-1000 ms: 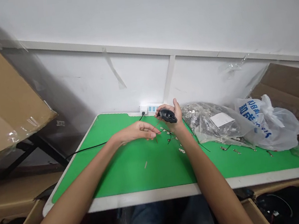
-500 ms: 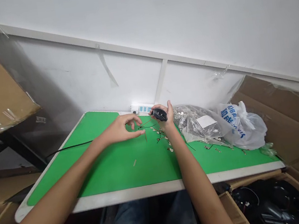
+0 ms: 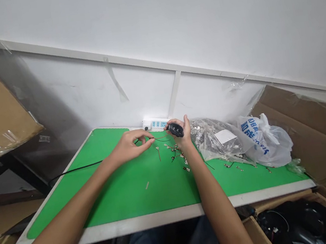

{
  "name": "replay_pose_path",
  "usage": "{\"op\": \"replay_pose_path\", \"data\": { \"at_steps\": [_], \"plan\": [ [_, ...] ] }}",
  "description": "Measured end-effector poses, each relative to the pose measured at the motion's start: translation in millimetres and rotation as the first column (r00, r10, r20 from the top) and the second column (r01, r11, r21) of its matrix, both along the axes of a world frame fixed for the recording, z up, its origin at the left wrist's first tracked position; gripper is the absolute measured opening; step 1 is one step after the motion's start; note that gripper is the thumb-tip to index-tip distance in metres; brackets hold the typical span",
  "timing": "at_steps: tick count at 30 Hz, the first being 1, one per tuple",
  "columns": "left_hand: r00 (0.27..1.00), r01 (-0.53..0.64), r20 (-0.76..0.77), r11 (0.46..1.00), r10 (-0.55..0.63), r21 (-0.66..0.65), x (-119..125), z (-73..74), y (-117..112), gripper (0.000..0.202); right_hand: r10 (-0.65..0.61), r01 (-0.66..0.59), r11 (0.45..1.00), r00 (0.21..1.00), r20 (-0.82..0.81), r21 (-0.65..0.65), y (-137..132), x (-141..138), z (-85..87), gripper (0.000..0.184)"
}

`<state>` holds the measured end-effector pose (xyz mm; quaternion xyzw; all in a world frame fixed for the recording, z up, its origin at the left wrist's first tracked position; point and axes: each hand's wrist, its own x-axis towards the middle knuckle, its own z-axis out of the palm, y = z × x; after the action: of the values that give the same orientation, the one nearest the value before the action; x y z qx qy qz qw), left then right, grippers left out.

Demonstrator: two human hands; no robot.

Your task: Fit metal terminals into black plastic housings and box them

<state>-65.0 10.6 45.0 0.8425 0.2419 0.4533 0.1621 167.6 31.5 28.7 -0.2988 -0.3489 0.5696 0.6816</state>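
Note:
My right hand (image 3: 185,132) holds a small black oval plastic part (image 3: 176,130) with a hollow face, its thumb pointing up beside it. Thin wires, one reddish and one dark (image 3: 162,140), run from this part toward my left hand (image 3: 134,144). There the thumb and fingertips are pinched together on the wire ends. Just below, a small metal terminal with a reddish lead (image 3: 159,154) lies on the green mat (image 3: 115,197). Several small metal pieces (image 3: 183,157) and short dark wires are scattered under my right hand.
A white power strip (image 3: 158,123) stands against the wall behind my hands. To the right are a clear bag of metal parts (image 3: 210,135) and a tied white plastic bag (image 3: 270,143). Open cardboard boxes with black parts (image 3: 304,219) sit below the table's right edge. A black cable (image 3: 78,169) crosses the left side.
My left hand's fingers have closed from a spread position into a pinch on the wire ends. The right hand still holds the black part. The camera view has tilted slightly upward.

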Motion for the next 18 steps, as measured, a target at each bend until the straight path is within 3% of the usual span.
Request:
{"op": "replay_pose_path", "data": {
  "at_steps": [11, 18],
  "plan": [
    [0.999, 0.044, 0.02, 0.992, -0.047, 0.118, 3.4, -14.0, 6.5, 0.016, -0.054, 0.052, 0.993, 0.998, 0.019, 0.108, -3.3, -1.9, 6.3, 0.077],
    [1.0, 0.006, 0.021, 0.97, -0.012, 0.242, 4.4, -12.4, 0.5, 0.016, -0.091, 0.086, 0.986, 0.996, 0.026, 0.145, -3.3, 3.8, 6.5, 0.079]
  ]
}}
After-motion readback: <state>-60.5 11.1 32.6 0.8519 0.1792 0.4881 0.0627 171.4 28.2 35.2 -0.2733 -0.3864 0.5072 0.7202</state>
